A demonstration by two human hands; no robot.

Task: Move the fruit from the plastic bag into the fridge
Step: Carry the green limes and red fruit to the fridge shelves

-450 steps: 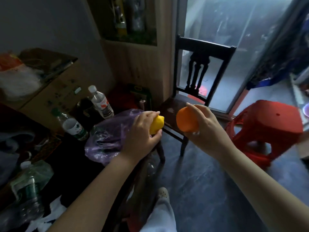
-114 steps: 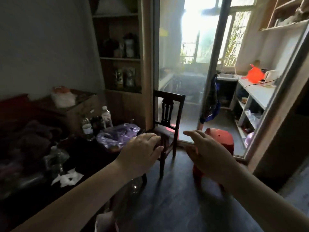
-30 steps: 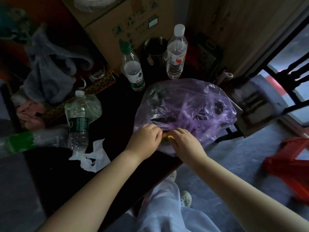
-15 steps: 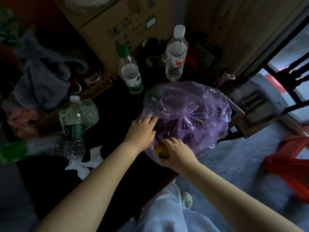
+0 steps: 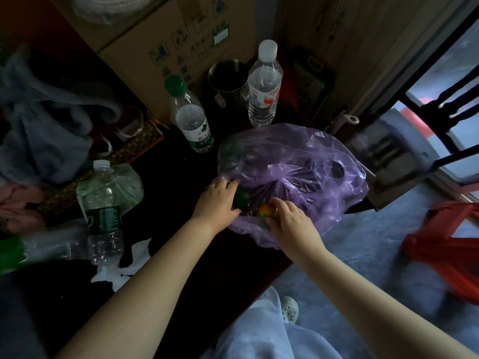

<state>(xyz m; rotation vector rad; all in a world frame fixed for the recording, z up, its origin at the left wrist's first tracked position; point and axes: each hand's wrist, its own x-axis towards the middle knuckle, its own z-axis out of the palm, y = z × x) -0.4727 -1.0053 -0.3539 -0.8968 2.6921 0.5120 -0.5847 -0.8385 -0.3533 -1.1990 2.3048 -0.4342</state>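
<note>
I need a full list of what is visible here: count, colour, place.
plastic bag: one, purple, table edge.
green fruit: one, dark green, left hand.
orange fruit: one, orange-yellow, right hand.
bottles: three standing, clear, on table.
cup: one, metal, behind bag.
box: one, brown, at back.
stool: one, red, floor right.
left hand: one, grips green fruit.
right hand: one, grips orange fruit.

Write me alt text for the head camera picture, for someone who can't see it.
Seen from above, a person's left hand grips a green fruit and the right hand grips an orange fruit at the mouth of a purple plastic bag on a dark table. Behind it stand a green-capped bottle, a white-capped bottle, a metal cup and a cardboard box.
</note>
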